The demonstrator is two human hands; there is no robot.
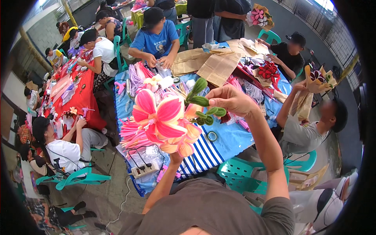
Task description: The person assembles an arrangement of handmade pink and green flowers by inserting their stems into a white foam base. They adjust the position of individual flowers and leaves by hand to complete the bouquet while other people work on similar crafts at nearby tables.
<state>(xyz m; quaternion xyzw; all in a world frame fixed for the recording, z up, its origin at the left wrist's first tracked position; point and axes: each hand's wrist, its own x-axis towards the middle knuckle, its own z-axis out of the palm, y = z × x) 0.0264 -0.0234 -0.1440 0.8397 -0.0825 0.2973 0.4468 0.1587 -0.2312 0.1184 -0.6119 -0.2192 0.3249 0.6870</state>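
A bunch of large fuzzy pink-and-cream flowers (162,119), which look made of pipe cleaners, is held up over the near side of the table. My left hand (176,158) grips it from below; the blooms hide most of its fingers. At the bunch's right side, green fuzzy leaves (199,100) and curled green sprigs (212,112) stick out. My right hand (232,100) pinches the tip of one leaf between thumb and fingers. Behind the flowers lies a bundle of pink pipe cleaners (131,134).
The table has a blue and striped cover (231,141). On it are a power strip (145,170), a green tape roll (212,136), a pink glue gun (166,172) and brown wrapping paper (220,67). A green chair (235,171) stands close on the right. Several people work around.
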